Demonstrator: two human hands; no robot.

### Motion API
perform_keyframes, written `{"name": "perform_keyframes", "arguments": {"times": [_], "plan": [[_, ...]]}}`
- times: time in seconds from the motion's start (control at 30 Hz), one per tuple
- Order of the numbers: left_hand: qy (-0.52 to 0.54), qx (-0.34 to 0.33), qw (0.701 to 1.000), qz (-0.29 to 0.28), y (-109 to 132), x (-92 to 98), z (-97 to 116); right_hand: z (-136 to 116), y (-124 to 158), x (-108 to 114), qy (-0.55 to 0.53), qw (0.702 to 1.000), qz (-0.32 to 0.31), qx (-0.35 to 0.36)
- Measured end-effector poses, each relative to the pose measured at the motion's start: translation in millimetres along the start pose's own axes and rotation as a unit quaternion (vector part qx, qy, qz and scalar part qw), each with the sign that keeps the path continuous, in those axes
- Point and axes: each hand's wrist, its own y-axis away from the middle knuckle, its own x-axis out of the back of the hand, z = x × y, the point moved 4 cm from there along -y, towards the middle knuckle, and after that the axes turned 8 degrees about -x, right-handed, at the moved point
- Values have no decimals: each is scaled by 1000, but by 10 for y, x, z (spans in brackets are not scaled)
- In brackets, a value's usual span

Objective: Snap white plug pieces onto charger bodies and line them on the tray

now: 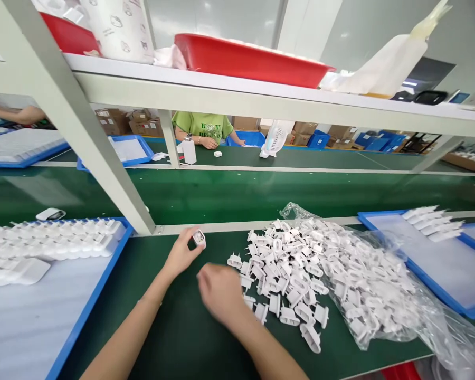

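My left hand [183,252] pinches a small white charger housing [199,237] between thumb and fingers, its open end with parts inside facing me. Just right of it, my right hand [220,292] is curled closed over the green bench and somewhat blurred; whatever its fingers may hold is hidden. Beside that hand spreads a heap of loose white plug pieces with pins [288,264]. The heap runs back into a clear plastic bag [380,295] filled with more of the same pieces.
To the left, a blue-rimmed tray [91,306] carries rows of white chargers with pins. Another blue tray [431,269] at the right holds several white pieces. A metal post [98,132] and shelf beam [237,103] frame the bench. Across the green conveyor [221,195], a person in green [203,126] works.
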Motion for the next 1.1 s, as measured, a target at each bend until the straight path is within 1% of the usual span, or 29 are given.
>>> {"name": "perform_keyframes", "arguments": {"times": [0.03, 0.07, 0.13, 0.17, 0.23, 0.27, 0.33, 0.43, 0.47, 0.5, 0.53, 0.57, 0.6, 0.63, 0.67, 0.7, 0.73, 0.77, 0.8, 0.83, 0.9, 0.97, 1.03, 1.1], "plan": [[15, -4, 999, -35, 145, -27, 43, 169, -82, 100, 46, 997, 15, -64], [30, -2, 997, -69, 269, -57, 79, 313, -161, 153, 92, 989, 17, -110], [49, 12, 992, -118, 450, -102, 133, 520, -296, 119, 151, 974, -23, -166], [48, 19, 991, -127, 508, -109, 152, 578, -346, 57, 169, 967, -52, -180], [38, 24, 991, -122, 577, -95, 170, 612, -404, -77, 183, 960, -99, -187], [33, 23, 992, -120, 598, -85, 172, 601, -417, -126, 184, 960, -111, -181], [31, 19, 992, -123, 627, -74, 162, 567, -421, -164, 174, 964, -115, -162], [40, 20, 991, -126, 641, -115, 142, 584, -415, -115, 154, 972, -109, -138], [36, 27, 993, -111, 634, -139, 139, 612, -421, -90, 118, 978, -102, -135], [22, 38, 995, -87, 623, -163, 139, 644, -433, -70, 53, 985, -94, -134], [0, 50, 997, -58, 610, -188, 143, 674, -450, -60, -42, 987, -89, -131], [-22, 59, 998, -28, 598, -210, 151, 698, -469, -60, -157, 976, -86, -126], [-38, 64, 997, -6, 589, -231, 162, 714, -488, -68, -278, 949, -86, -119], [-38, 64, 997, 4, 584, -252, 171, 720, -504, -81, -382, 913, -88, -112], [-22, 59, 998, 0, 583, -270, 175, 717, -515, -99, -458, 877, -92, -108], [7, 50, 999, -15, 588, -281, 175, 707, -522, -117, -511, 847, -94, -109], [39, 39, 998, -34, 598, -280, 172, 692, -525, -131, -545, 826, -93, -111], [65, 28, 996, -53, 611, -266, 164, 669, -524, -143, -564, 813, -91, -112], [83, 20, 994, -65, 625, -239, 155, 641, -522, -151, -573, 808, -90, -108], [92, 12, 993, -69, 636, -206, 145, 608, -520, -159, -575, 807, -91, -99], [99, 3, 993, -65, 644, -146, 135, 542, -518, -180, -563, 818, -93, -72], [109, 0, 992, -64, 637, -127, 139, 487, -518, -223, -530, 841, -98, -46], [117, 0, 991, -69, 625, -140, 150, 449, -514, -278, -480, 871, -99, -24], [115, 3, 991, -68, 617, -156, 154, 427, -503, -331, -438, 894, -98, -10]]}}
